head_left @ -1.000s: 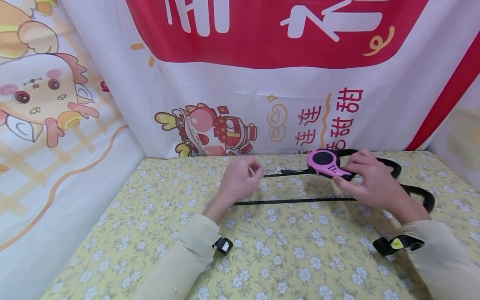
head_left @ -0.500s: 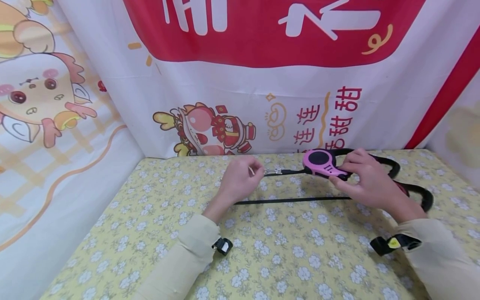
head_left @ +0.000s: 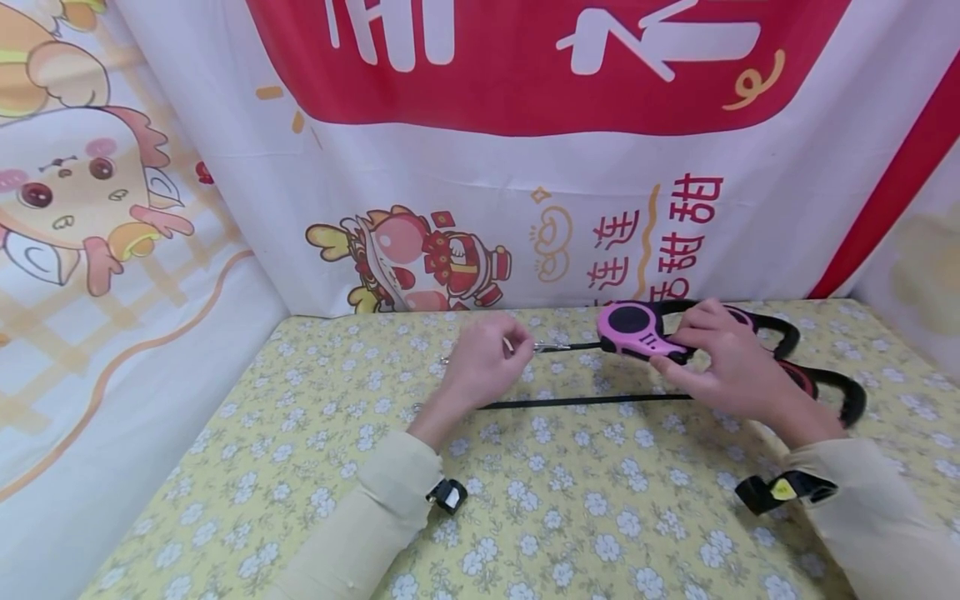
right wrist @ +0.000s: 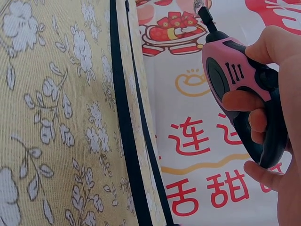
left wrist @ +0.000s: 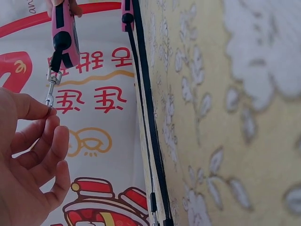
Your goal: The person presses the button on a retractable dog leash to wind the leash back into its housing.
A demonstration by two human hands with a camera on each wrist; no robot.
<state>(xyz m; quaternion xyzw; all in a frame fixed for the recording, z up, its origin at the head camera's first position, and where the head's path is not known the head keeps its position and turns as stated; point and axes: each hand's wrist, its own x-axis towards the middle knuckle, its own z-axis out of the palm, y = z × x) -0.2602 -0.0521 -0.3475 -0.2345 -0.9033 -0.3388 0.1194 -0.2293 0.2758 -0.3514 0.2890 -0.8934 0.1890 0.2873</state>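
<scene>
My right hand (head_left: pixel 723 358) grips a pink retractable dog leash (head_left: pixel 633 327) by its black handle, with the thumb on top of the casing in the right wrist view. My left hand (head_left: pixel 483 358) pinches the silver clip (left wrist: pixel 50 94) at the end of that leash between thumb and forefinger, the other fingers loosely curled. A short black strap (head_left: pixel 583 346) joins clip and casing. The held leash is raised above the table. Partly behind my right hand lie a second pink leash (head_left: pixel 741 317) and a red leash (head_left: pixel 801 377), both with black handles.
The red leash's black strap (head_left: pixel 585 402) runs left across the floral tablecloth (head_left: pixel 562 500), and its clip (head_left: pixel 418 407) lies left of my left wrist. Another metal clip (head_left: pixel 446 360) lies farther back. A printed white and red cloth (head_left: pixel 420 158) hangs behind the table.
My right hand has moved a little left with the pink leash, bringing the casing closer to the clip. My left hand has shifted slightly right, still pinching the clip.
</scene>
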